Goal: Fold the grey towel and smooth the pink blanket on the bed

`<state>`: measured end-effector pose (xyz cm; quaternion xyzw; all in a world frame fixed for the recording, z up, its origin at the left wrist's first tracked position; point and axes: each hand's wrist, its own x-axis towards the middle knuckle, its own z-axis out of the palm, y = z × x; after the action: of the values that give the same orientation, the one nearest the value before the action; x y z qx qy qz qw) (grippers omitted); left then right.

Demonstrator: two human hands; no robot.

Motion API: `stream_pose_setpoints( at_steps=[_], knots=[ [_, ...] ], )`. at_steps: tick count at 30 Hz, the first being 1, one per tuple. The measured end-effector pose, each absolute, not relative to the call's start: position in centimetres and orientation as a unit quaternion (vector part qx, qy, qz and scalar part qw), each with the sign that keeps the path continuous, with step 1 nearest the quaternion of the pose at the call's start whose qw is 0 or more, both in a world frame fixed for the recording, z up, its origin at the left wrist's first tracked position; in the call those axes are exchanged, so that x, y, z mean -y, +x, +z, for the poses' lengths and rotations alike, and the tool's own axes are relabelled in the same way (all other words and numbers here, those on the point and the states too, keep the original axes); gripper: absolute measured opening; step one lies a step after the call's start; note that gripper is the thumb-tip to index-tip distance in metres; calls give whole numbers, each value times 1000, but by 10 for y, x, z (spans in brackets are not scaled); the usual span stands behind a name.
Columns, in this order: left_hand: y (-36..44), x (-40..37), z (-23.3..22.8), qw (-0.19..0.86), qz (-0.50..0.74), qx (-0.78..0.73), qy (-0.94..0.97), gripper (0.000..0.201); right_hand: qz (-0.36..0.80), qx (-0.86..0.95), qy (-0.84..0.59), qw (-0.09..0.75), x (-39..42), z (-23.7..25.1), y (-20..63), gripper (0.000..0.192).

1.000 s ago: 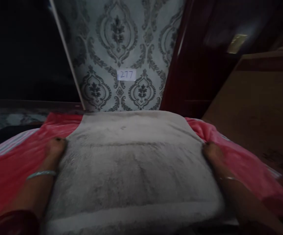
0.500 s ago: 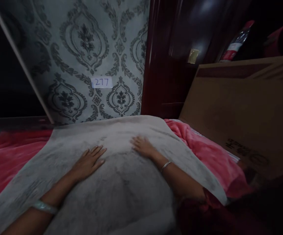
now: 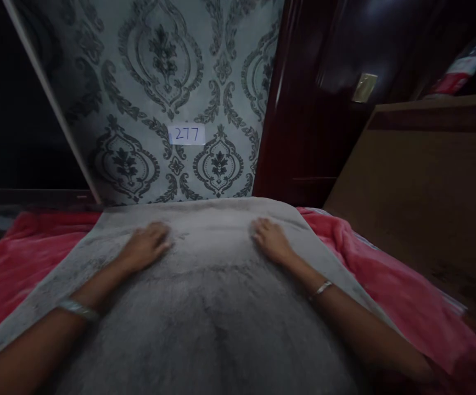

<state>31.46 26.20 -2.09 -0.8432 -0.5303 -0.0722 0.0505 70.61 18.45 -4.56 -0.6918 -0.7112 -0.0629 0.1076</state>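
A grey plush blanket (image 3: 205, 307) lies spread out before me, over a pinkish-red blanket (image 3: 386, 274) that shows at both sides. My left hand (image 3: 146, 247) rests palm down on the left part of the grey blanket, its fingers stretched and slightly blurred. On the right part, my right hand (image 3: 271, 240) is also palm down, its fingertips smeared by motion. Nothing shows in either hand. A pale bangle (image 3: 77, 308) circles my left wrist, and a thin silver bracelet (image 3: 322, 289) my right.
Patterned wallpaper (image 3: 161, 66) with a paper label reading 277 (image 3: 187, 134) stands behind the blanket. At right are a dark red wooden panel (image 3: 303, 109), a large cardboard box (image 3: 419, 181) and a bottle (image 3: 458, 74) above it. A dark screen-like panel (image 3: 19, 120) is at left.
My hands have moved farther apart on the grey blanket, the right one to the right, and both a little toward its far edge. The view has shifted slightly left.
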Motion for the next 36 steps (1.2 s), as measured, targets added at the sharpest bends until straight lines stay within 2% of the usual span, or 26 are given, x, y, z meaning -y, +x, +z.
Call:
stream_pose_setpoints(
  at_steps=[2, 5, 12, 16, 21, 25, 28, 31, 33, 36],
  knots=[
    [367, -265, -25, -4, -11, 419, -908, 64, -4, 807, -583, 90, -204, -49, 656, 57],
    [384, -287, -38, -21, 17, 406, -913, 63, 28, 835, -546, 62, -228, -56, 647, 57],
    [246, -346, -47, 7, 3, 592, -806, 62, -32, 636, -771, 6, -238, -86, 844, 57],
    [225, -346, -47, 22, -35, 660, -750, 61, -77, 585, -806, 40, -224, -102, 883, 57],
    [241, -344, -28, -16, -5, 688, -726, 65, -33, 563, -826, 13, -220, -73, 854, 57],
    [282, -324, -10, -46, 36, 699, -712, 70, -21, 560, -828, 13, -212, -43, 780, 56],
    [336, -274, -22, -49, -24, 522, -851, 67, -39, 692, -718, 62, -189, -48, 689, 57],
    [374, -216, -48, -64, -22, 370, -926, 68, -4, 801, -592, 87, -161, -65, 619, 60],
    [372, -193, -59, -52, -21, 366, -929, 69, 11, 809, -583, 73, -148, -73, 616, 60],
    [328, -188, -57, -29, -28, 475, -879, 66, 7, 723, -690, 26, -128, -77, 680, 59]
  ],
)
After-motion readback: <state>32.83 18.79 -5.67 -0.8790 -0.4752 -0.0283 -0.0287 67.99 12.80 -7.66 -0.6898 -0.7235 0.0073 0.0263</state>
